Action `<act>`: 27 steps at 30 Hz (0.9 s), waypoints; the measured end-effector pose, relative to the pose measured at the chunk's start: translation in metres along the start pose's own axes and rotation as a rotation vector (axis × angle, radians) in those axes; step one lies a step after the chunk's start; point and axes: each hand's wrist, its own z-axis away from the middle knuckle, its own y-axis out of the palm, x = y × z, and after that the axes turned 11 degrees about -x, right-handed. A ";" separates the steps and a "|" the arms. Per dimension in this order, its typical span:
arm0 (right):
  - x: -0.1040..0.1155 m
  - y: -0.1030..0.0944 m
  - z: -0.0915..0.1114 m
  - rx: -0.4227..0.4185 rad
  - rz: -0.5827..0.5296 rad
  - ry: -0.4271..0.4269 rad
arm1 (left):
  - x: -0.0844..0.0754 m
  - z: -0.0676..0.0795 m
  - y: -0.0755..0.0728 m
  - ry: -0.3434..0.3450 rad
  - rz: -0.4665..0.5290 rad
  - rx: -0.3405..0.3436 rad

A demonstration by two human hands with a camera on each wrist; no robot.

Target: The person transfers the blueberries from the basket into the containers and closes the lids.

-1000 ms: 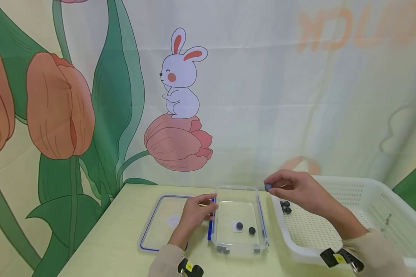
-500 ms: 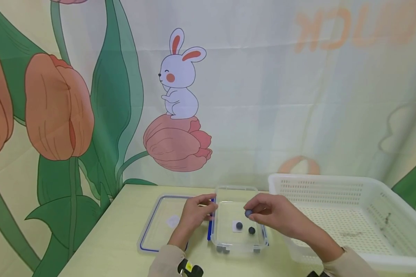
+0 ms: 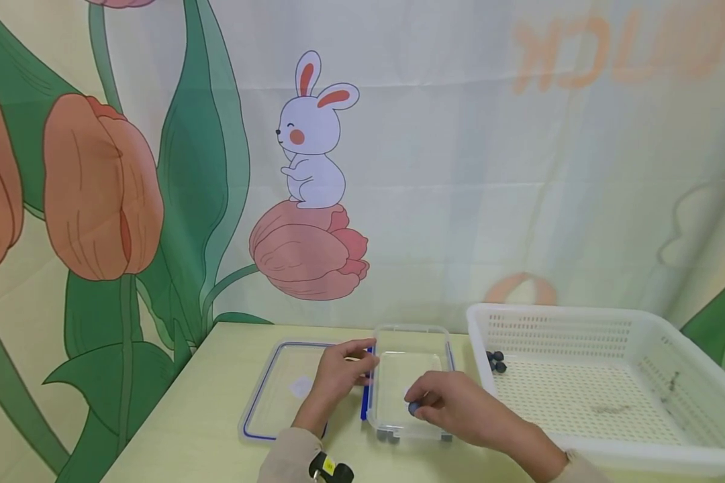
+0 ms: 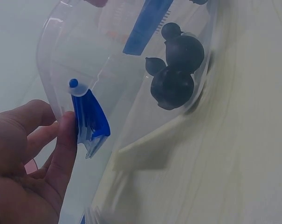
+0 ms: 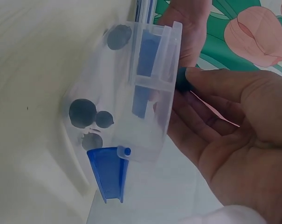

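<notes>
A clear plastic container [image 3: 413, 329] with blue side latches stands uncovered on the table. At its left rim my left hand [image 3: 340, 367] holds the wall between thumb and fingers, beside a blue latch [image 4: 90, 119] in the left wrist view. My right hand [image 3: 459, 406] pinches a blueberry [image 3: 413, 408] between thumb and fingertips, over the container's opening. Through the side wall, the left wrist view shows several dark blueberries [image 4: 172, 87] on its floor. Blueberries [image 5: 83, 113] also show through the wall in the right wrist view. From the head view, my right hand hides part of the container.
A lid [image 3: 272, 392] with a blue seal lies flat to the left of the container. On the right stands a white perforated basket [image 3: 580, 312], with several blueberries [image 3: 497, 362] near its left wall. A printed curtain [image 3: 435, 201] hangs behind the table.
My right hand has carried the blueberry from above the basket's left edge leftward and down over the container. My left hand keeps its place on the rim.
</notes>
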 end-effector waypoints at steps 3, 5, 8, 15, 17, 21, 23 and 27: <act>0.000 0.003 0.000 0.020 0.006 0.003 | 0.000 -0.001 0.000 -0.006 0.001 -0.002; 0.000 0.005 0.000 0.028 0.014 -0.003 | 0.000 -0.001 0.000 -0.005 0.007 -0.001; 0.000 0.006 0.000 0.035 0.022 -0.001 | 0.000 -0.001 0.001 0.000 0.016 0.004; 0.002 0.003 -0.001 0.035 0.085 -0.011 | -0.001 0.000 0.001 0.007 0.021 0.011; 0.003 0.000 -0.002 0.033 0.094 -0.012 | 0.000 0.000 0.000 0.007 0.019 0.011; 0.007 -0.011 -0.004 0.023 0.108 -0.012 | 0.000 0.000 0.000 0.004 0.014 0.009; 0.011 -0.019 -0.004 0.010 0.116 -0.016 | 0.001 0.000 0.000 0.007 0.013 0.011; 0.018 -0.039 -0.006 -0.028 0.138 -0.031 | 0.000 0.000 -0.001 0.007 0.022 0.012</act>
